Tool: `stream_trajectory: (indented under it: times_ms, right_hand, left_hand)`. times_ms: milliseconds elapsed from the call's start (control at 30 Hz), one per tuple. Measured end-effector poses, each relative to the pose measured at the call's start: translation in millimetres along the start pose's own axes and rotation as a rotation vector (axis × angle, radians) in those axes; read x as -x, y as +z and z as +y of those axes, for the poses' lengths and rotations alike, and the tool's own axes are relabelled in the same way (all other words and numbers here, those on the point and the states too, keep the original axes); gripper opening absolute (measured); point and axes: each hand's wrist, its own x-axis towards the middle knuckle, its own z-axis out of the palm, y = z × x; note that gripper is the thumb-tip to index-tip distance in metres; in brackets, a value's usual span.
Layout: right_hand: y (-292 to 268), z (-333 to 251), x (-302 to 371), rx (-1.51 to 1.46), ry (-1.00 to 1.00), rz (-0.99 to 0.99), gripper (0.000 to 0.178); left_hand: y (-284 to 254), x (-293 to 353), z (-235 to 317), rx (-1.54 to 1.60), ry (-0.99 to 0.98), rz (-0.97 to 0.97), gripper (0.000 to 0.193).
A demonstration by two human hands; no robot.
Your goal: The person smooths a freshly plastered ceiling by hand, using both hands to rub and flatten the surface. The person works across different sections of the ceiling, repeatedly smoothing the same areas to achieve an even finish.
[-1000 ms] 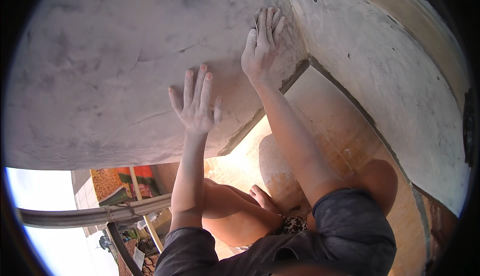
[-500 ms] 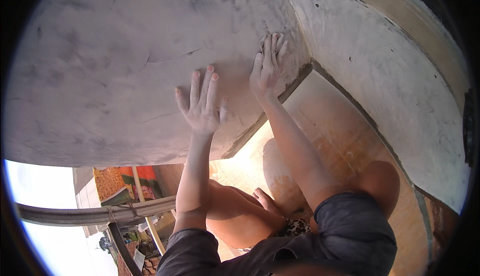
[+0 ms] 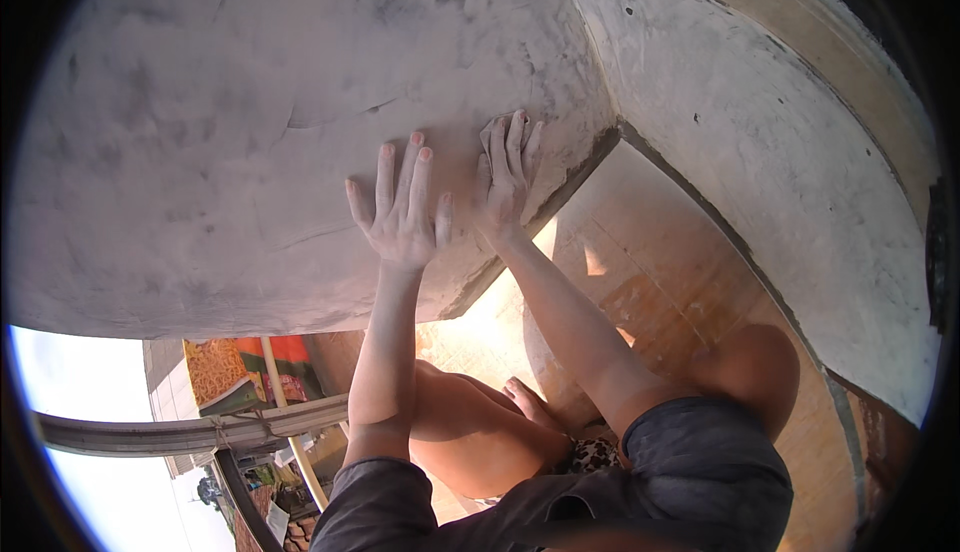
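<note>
My left hand (image 3: 402, 207) lies against the grey plastered wall (image 3: 200, 132), its dusty fingers spread and nothing in its grip. Just to its right, my right hand (image 3: 506, 177) presses a thin grey piece of sandpaper (image 3: 487, 136) on the same surface. Only the edge of that sheet shows past the fingertips; the palm and fingers cover the rest. White dust coats both hands. Fine cracks and dark smudges mark the plaster above them.
A second plastered wall (image 3: 740, 102) meets the first at a corner on the right. Below is a tan, dusty tiled floor (image 3: 660, 252), with my bent legs over it. At lower left stand a metal rail (image 3: 150, 434) and patterned cloth (image 3: 222, 372).
My right hand has slid down and to the left along the wall with the sandpaper, closer to my left hand. The left hand stays nearly in place.
</note>
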Motion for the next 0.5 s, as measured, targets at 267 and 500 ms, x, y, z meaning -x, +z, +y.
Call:
stream_trajectory:
  times_ms: [267,500]
  right_hand:
    - [10.3,25.5,-95.0,-0.053,0.061,0.136,0.048]
    - [-6.2,7.7,10.4,0.021,0.027,-0.036,0.049]
  left_hand:
    - [-3.2,5.4,-3.5,0.055,0.015,-0.018,0.055]
    - [2.0,2.5,-0.3,0.034,-0.015,-0.009,0.054]
